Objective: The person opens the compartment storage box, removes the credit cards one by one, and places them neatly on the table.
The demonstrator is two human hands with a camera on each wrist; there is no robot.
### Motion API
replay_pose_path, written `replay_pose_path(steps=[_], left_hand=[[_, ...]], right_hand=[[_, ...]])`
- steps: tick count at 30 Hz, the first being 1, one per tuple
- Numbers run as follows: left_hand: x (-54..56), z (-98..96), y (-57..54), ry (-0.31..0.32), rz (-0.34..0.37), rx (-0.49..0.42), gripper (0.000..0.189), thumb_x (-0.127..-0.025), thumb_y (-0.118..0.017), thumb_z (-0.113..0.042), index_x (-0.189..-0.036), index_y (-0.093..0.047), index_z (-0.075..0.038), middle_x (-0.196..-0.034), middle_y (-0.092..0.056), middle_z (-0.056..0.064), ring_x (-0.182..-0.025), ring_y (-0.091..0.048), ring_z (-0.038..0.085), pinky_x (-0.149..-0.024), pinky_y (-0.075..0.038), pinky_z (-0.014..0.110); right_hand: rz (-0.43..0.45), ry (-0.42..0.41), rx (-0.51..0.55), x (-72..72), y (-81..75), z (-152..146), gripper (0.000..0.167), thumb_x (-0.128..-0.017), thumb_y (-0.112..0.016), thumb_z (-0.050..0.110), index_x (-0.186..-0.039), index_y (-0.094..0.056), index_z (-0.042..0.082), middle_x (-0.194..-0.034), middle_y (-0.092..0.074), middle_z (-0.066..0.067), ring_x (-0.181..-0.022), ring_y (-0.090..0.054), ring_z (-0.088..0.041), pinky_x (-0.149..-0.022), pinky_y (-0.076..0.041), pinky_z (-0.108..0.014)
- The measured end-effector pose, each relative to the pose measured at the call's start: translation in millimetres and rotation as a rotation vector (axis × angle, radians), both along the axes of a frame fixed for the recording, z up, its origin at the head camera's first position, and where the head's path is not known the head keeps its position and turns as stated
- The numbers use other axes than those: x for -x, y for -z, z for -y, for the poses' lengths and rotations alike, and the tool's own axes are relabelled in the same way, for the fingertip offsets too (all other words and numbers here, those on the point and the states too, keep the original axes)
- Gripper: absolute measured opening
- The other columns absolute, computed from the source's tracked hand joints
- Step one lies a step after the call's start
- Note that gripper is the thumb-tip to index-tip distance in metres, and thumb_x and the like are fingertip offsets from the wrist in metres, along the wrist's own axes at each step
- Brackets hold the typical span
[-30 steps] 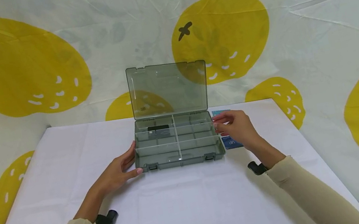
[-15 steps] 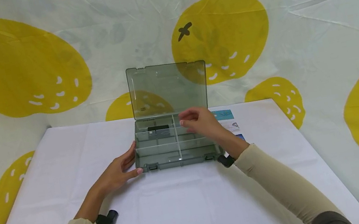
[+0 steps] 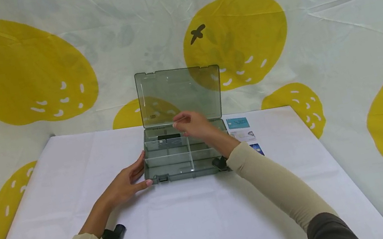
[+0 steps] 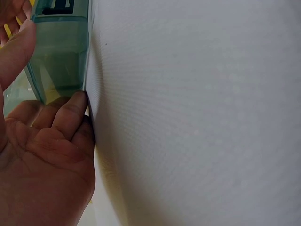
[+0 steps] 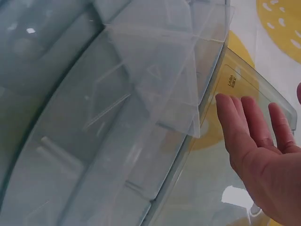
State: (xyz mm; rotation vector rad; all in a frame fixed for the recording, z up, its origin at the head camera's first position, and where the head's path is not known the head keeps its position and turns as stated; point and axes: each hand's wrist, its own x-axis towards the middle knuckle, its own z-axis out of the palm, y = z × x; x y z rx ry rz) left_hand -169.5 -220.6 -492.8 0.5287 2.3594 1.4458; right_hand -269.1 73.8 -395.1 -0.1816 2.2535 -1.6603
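Observation:
A translucent grey-green divided storage box stands with its lid raised. My left hand holds its front left corner, fingers against the side wall and thumb at the front. In the left wrist view the fingertips meet the box wall. A dark card lies in the back left compartment. My right hand is over the back middle of the box, in front of the lid. From the right wrist view its fingers are loosely bent, with nothing visible between them.
Right of the box lie a teal card, a white card and a blue card partly hidden by the right sleeve. White cloth covers the table. A patterned curtain hangs close behind the box.
My right hand has moved left from the cards beside the box to over its back middle. The teal and white cards now show more fully. My left hand has stayed in place.

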Motion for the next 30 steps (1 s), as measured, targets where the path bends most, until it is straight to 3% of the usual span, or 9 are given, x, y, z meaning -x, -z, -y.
replay_pose_path(steps=[2,8,13,21,26,30], left_hand=[[0.0,0.0,-0.1,0.001,-0.002,0.001,0.106,-0.097,-0.080,-0.027,-0.172,-0.007,-0.013,-0.180,-0.007,0.011,-0.162,-0.027,0.039,-0.127,-0.027,0.050],[0.8,-0.2,0.1,0.009,-0.013,0.001,0.105,-0.097,-0.079,-0.028,-0.172,-0.007,-0.012,-0.180,-0.007,0.012,-0.162,-0.027,0.038,-0.127,-0.026,0.050],[0.8,0.7,0.0,0.006,-0.014,0.003,0.105,-0.097,-0.080,-0.028,-0.172,-0.008,-0.011,-0.180,-0.008,0.012,-0.161,-0.029,0.038,-0.127,-0.026,0.049],[-0.7,1.2,-0.9,0.007,-0.016,-0.006,0.105,-0.097,-0.080,-0.028,-0.172,-0.008,-0.011,-0.179,-0.009,0.012,-0.161,-0.030,0.038,-0.127,-0.027,0.050],[-0.5,0.7,-1.3,0.005,-0.015,-0.005,0.105,-0.097,-0.080,-0.028,-0.172,-0.008,-0.013,-0.180,-0.009,0.011,-0.161,-0.030,0.038,-0.127,-0.028,0.050],[0.1,1.3,-0.2,-0.002,-0.015,0.012,0.105,-0.097,-0.080,-0.028,-0.172,-0.008,-0.014,-0.180,-0.010,0.010,-0.161,-0.031,0.037,-0.127,-0.027,0.051]], right_hand=[[0.004,-0.011,-0.001,5.9,0.3,6,0.026,-0.105,-0.067,0.019,-0.130,-0.069,0.011,-0.131,-0.069,-0.013,-0.120,-0.067,-0.030,-0.113,-0.053,-0.060],[0.045,-0.044,-0.038,24.6,5.3,18,0.038,-0.106,-0.068,0.026,-0.140,-0.065,0.010,-0.138,-0.068,-0.010,-0.137,-0.059,-0.041,-0.116,-0.050,-0.061],[0.079,-0.044,-0.077,35.0,10.6,28,0.039,-0.106,-0.068,0.028,-0.140,-0.065,0.011,-0.138,-0.070,-0.010,-0.139,-0.060,-0.037,-0.110,-0.051,-0.059],[0.043,-0.048,-0.086,39.1,18.0,48,0.029,-0.106,-0.066,0.022,-0.131,-0.068,0.006,-0.128,-0.071,-0.015,-0.131,-0.064,-0.041,-0.112,-0.052,-0.056],[-0.017,-0.055,-0.179,40.3,26.1,57,0.030,-0.104,-0.068,0.022,-0.128,-0.070,0.004,-0.124,-0.073,-0.017,-0.120,-0.068,-0.036,-0.101,-0.057,-0.044],[0.052,-0.066,-0.135,41.6,30.7,59,0.032,-0.106,-0.066,0.023,-0.132,-0.066,0.005,-0.134,-0.072,-0.019,-0.127,-0.067,-0.036,-0.101,-0.056,-0.045]])
